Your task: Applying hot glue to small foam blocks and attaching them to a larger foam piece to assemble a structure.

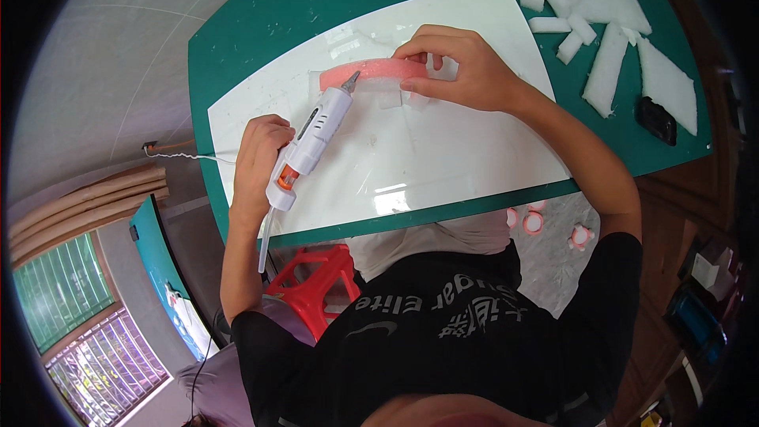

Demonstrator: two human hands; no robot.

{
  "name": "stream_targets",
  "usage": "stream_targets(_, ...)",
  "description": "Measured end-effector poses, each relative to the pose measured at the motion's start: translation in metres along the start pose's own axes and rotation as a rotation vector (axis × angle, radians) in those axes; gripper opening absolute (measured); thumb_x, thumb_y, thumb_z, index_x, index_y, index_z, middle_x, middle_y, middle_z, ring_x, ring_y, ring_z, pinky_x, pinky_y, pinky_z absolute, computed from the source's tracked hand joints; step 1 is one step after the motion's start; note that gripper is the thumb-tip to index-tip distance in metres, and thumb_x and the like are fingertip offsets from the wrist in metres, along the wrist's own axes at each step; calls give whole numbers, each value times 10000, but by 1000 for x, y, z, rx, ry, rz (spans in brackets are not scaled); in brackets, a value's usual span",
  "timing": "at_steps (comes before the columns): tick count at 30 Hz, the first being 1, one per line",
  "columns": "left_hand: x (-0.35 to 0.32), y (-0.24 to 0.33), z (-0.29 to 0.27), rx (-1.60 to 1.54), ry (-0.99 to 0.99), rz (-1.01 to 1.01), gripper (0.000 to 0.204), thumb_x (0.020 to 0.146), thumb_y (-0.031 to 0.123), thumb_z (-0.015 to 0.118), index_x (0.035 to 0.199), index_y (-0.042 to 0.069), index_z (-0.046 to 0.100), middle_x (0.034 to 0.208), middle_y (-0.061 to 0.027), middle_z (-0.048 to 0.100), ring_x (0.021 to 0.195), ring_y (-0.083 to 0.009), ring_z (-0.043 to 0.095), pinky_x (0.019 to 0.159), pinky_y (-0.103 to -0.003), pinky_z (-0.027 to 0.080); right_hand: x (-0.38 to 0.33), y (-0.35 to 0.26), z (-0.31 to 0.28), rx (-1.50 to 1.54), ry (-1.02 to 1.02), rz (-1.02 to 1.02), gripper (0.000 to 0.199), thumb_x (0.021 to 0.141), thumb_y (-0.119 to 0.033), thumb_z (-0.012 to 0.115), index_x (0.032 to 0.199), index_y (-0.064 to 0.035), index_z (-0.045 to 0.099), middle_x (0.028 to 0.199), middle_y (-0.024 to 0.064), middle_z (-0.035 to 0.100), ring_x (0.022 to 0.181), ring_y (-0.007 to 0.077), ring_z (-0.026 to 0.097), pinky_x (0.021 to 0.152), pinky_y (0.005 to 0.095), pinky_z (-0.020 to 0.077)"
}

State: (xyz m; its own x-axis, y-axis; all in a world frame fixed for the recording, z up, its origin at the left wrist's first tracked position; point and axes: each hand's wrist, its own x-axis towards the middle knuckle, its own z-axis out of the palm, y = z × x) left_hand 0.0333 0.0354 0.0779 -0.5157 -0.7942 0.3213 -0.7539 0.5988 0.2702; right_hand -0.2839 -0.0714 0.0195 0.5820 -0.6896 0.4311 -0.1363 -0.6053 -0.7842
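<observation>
My left hand [262,160] is closed round the handle side of a white hot glue gun [322,122], which tilts up to the right. A translucent glue stick [265,245] sticks out of its rear end. The gun's grey nozzle is at a curved pink strip [364,70], near its left half; whether it touches cannot be made out. With thumb and fingers, my right hand [474,71] pinches the strip's right end. Whitish, partly see-through material [387,85] lies along the strip's near side, its kind unclear.
Under the work lies a glossy white board [466,150] on a green table [253,16]. White foam pieces [605,71] and a black object [656,120] are at the far right. A white cord [186,156] crosses the left edge. Below stand a red stool [316,285] and small pink-and-white round items [533,223].
</observation>
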Motion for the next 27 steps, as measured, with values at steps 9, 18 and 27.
stream_targets(9,-18,2,-10,119,133,51,346,652,8,716,976,-6,595,1105,-156,676,983,-342,617,829,-394,519,-1,1,-1,2,9,-3,275,809,-141,778,1056,-43,708,927,44,664,793,161,569,684,278,454)
stream_targets(18,-63,-36,-4,37,-20,-448,409,688,65,822,1044,28,622,1110,-97,638,980,-290,570,796,-354,495,1,-2,-5,-9,-4,4,275,810,-135,778,1059,-41,707,951,57,673,793,156,570,700,260,463)
stream_targets(27,-57,-37,-18,-265,-331,-706,617,722,0,744,1288,72,508,1270,-128,530,1121,-289,556,922,-362,464,1,3,-3,-21,16,2,288,828,-231,779,1045,-54,712,933,56,680,809,175,614,685,283,475)
